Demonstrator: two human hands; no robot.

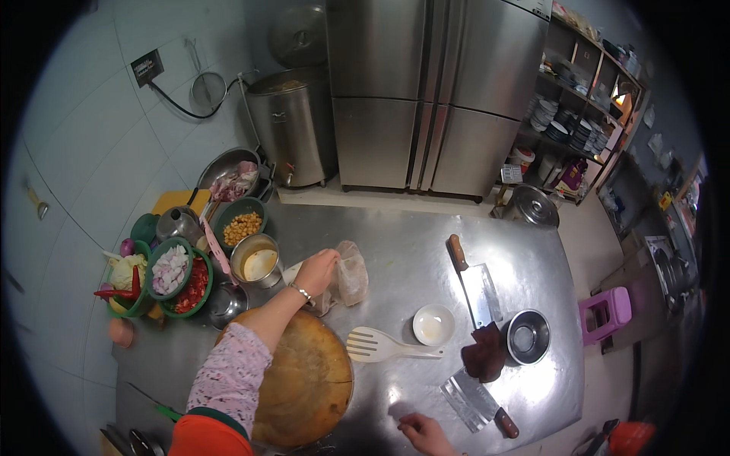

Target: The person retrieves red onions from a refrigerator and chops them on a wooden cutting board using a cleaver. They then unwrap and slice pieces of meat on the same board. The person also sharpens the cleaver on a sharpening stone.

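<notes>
My left hand reaches over the round wooden chopping block and grips the top of a clear plastic bag. What the bag contains is hard to make out. Low in the picture, my right hand hovers near the steel tabletop, fingers loosely curled and nothing visible in them. Between the hands lie a slotted plastic turner and a small white bowl with a little pale residue. Left of my left hand stands a metal pot with some liquid inside.
Two cleavers, a dark red cloth and a steel bowl lie right. Green baskets of chopped onion and red peppers, and a meat basin, crowd the left. A steel refrigerator stands beyond.
</notes>
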